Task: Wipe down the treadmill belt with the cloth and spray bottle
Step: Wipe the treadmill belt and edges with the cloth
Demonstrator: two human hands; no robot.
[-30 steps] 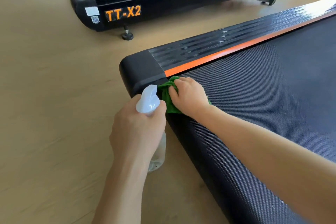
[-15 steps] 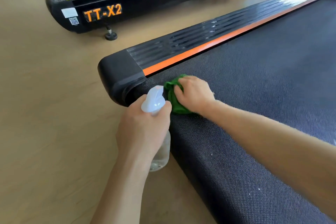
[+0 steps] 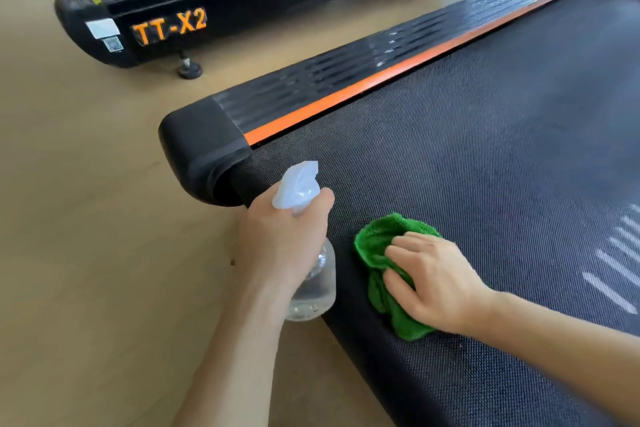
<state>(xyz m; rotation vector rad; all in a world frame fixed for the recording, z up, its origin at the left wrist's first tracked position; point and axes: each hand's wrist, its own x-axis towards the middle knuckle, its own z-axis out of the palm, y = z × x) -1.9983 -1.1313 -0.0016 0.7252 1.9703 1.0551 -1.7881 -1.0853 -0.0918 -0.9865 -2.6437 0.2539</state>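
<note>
While the right hand is pressing the green cloth onto the treadmill belt, fingers curled into the bunched fabric, the left hand is holding the spray bottle by the neck, fingers wrapped round it, just off the belt's rear edge at about 9 o'clock from the cloth. Nozzle is pointing up toward 12, at the rear end cap and the belt near it.

Stuff I think could go sideways, imo:

- Bottle is hanging over the wooden floor, not the belt. If the trigger gets squeezed from there, some mist is prob landing on the floor and making a slip spot right where the person is crouching.
- Cloth is all wadded up, so only a small patch is touching the belt. Streaks and missed strips are likely, esp toward the white stripes at 3 o'clock.
- Hand is working close to the rear lip, where the belt is curling under the roller. A loose corner of cloth could be snagging in that gap w/ a hard swipe.
- Side rail w/ the orange strip at 12 is looking shiny, can't tell if that's wet or just glare.

Second treadmill marked TT-X2 is sitting at 11, well apart.
</note>
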